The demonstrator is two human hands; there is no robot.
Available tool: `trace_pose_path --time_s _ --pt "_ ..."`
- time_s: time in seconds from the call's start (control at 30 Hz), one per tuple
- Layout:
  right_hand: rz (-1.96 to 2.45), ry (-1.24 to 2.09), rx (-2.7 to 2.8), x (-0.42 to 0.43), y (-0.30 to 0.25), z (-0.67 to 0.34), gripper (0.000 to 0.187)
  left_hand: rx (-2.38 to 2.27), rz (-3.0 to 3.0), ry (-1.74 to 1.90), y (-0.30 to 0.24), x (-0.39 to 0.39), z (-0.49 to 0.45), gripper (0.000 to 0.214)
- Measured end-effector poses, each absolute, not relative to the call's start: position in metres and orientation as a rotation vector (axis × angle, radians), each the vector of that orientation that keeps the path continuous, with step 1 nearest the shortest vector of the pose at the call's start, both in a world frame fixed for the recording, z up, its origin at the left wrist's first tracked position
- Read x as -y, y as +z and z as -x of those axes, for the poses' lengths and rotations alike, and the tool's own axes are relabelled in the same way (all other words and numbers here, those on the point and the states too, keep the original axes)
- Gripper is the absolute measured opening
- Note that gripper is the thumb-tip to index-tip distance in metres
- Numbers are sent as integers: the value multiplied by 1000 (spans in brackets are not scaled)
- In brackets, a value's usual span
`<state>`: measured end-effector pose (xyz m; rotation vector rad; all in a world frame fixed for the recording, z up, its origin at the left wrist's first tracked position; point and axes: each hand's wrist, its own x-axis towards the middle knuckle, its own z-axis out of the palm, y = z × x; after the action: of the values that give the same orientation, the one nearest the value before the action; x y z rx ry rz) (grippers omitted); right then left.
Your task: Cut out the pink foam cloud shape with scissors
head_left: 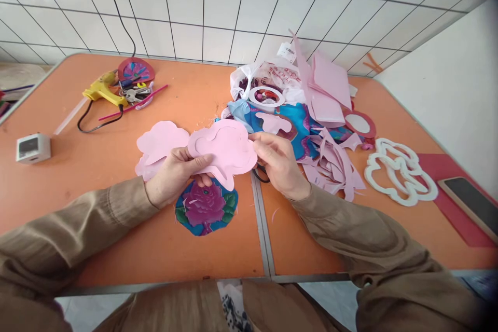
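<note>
My left hand [177,172] grips the left end of a pink butterfly-like cutout [227,148], thumb on top and fingers beneath. An inner outline runs inside its edge; whether this is a second layer I cannot tell. At the cutout's right edge, my right hand [278,162] pinches it between thumb and fingers. Behind my left hand lie more pink lobed cutouts [159,140]. Below the held piece is a round blue fabric piece with a purple flower [204,207]. A black loop [261,173], partly hidden, shows beside my right fingers.
Pink scraps [336,161], folded pink sheets [330,85] and a white plastic bag [286,78] crowd the right side. Farther right are white lobed frames [402,171] and a phone [472,202]. At left sit a yellow glue gun [103,91], keys [134,95] and a white box [33,148].
</note>
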<state>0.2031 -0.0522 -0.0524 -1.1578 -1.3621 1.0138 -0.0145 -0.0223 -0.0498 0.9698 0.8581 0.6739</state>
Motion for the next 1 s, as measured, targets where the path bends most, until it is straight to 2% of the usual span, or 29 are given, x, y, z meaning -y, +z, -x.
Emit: trace_pose_path --time_s 0.07,0.33,0.67,0.87,1.0 --pt "1161 1027 1350 53 -49 -201 21 -856 -963 682 -50 22 14 31" --pt "1210 1023 1332 55 -47 -199 18 -827 -948 696 -55 22 14 29" --pt "1062 1290 1108 53 -52 -199 54 -836 -957 759 -55 21 15 32" --pt "1116 1642 1052 61 -49 -189 56 -886 -995 842 -56 21 13 36" --pt "1168 1673 1065 66 -50 -184 54 -902 -1016 882 -57 22 12 34"
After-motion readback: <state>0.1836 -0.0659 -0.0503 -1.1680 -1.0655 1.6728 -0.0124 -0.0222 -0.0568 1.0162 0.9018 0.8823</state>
